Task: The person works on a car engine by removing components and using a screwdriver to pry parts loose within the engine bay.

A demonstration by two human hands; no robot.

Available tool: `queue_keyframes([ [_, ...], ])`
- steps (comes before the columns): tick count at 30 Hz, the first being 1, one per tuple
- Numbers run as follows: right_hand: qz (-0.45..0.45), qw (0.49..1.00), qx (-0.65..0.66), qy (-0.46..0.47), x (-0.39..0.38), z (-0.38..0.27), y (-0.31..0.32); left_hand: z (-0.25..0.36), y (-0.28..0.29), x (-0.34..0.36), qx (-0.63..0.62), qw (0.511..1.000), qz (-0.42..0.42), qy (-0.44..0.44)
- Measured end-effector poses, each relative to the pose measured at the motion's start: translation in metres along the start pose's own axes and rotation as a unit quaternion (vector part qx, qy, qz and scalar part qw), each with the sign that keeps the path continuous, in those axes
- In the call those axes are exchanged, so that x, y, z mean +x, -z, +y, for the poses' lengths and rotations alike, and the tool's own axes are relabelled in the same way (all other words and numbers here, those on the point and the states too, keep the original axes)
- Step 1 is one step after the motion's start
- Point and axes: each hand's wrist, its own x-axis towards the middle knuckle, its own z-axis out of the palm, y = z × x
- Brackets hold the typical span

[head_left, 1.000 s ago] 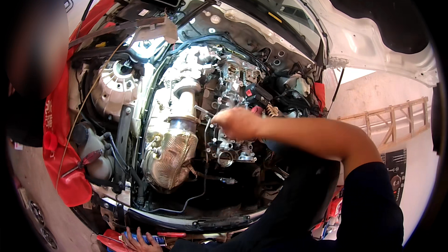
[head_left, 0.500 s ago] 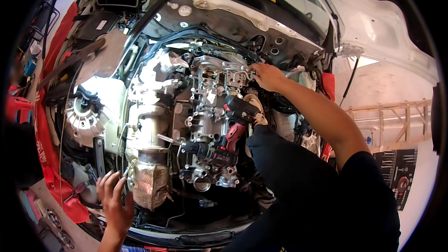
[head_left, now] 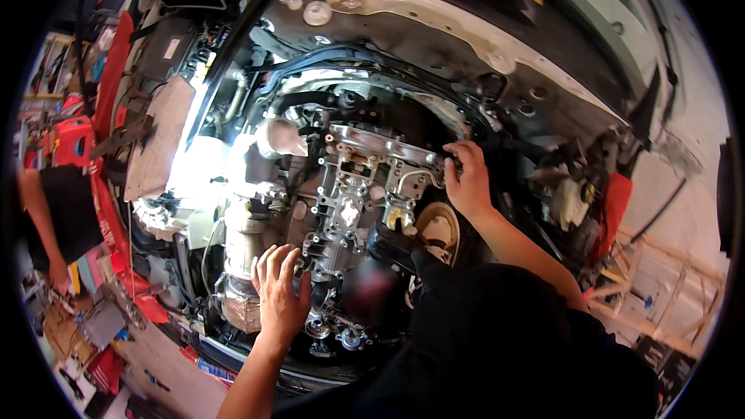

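Observation:
My left hand [head_left: 281, 295] is open, palm down with its fingers spread, above the gap between the metal exhaust part [head_left: 245, 244] and the engine. My right hand [head_left: 469, 186] is at the far right corner of the exposed silver engine head [head_left: 345, 209]. Its thumb and curled fingers are apart beside the end of a smooth metal housing [head_left: 384, 146]; whether they touch it I cannot tell. A red and black power tool [head_left: 371, 291] is smeared by motion over the engine's near end. A large dark shape hides what lies right of the tool.
A tan round part [head_left: 438, 226] sits beside the engine. Dark hoses [head_left: 341, 54] cross behind it. A black strut [head_left: 240, 35] rises at the back left. Red cloth [head_left: 107, 209] covers the left fender. Beyond it, another person's bare arm [head_left: 40, 221] hangs over scattered items.
My view has shifted and turned. My left hand has come right, nearer the engine. My right hand's fingers have parted at the engine's corner. The power tool, sharp before, is now blurred.

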Motion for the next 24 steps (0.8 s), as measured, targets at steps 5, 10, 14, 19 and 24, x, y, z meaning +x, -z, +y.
queue_keyframes([
  [5,-0.060,0.990,0.118,-0.055,0.040,0.004,-0.011,-0.004,0.030,-0.009,0.031,0.994,0.035,0.102],
  [10,-0.146,0.965,0.171,-0.135,0.063,0.010,-0.026,-0.009,0.028,-0.021,0.050,0.979,0.086,0.177],
  [14,-0.206,0.957,0.173,-0.106,0.063,0.006,-0.027,0.019,-0.002,0.005,-0.037,0.981,0.077,0.175],
  [19,-0.264,0.947,0.143,-0.117,0.067,-0.001,-0.018,0.049,-0.058,0.062,-0.060,0.989,0.079,0.111],
  [24,-0.218,0.957,0.177,-0.070,0.061,0.009,-0.024,0.068,-0.086,0.094,-0.042,0.984,0.113,0.135],
])
